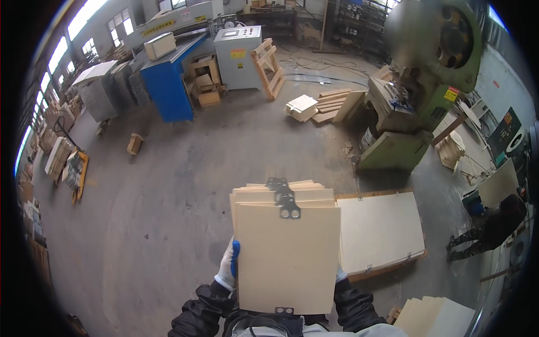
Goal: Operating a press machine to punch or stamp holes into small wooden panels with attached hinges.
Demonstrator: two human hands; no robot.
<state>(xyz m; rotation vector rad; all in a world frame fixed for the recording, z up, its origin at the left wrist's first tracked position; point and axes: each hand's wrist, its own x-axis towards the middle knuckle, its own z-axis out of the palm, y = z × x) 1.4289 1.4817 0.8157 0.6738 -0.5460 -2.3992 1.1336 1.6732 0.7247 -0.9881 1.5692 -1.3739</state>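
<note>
A stack of flat cream-coloured boards (289,261) is held up in front of my body, with the upper edges fanned slightly out of line. Dark metal brackets with round holes (288,209) sit along the top edge, and another metal bracket (284,310) shows at the bottom edge. My left hand (227,267), in a white glove with blue on it, grips the stack's left side; its fingers go behind the boards. On the opposite side, my right hand (341,274) holds the right edge and is mostly hidden by the stack.
Beside me on the right lies a low pile of similar boards (382,233) with metal brackets. More boards (435,317) stand at lower right. Ahead are a green press machine (401,149), a grey control cabinet (240,62) and a blue machine (168,92). Another person (497,227) is at far right.
</note>
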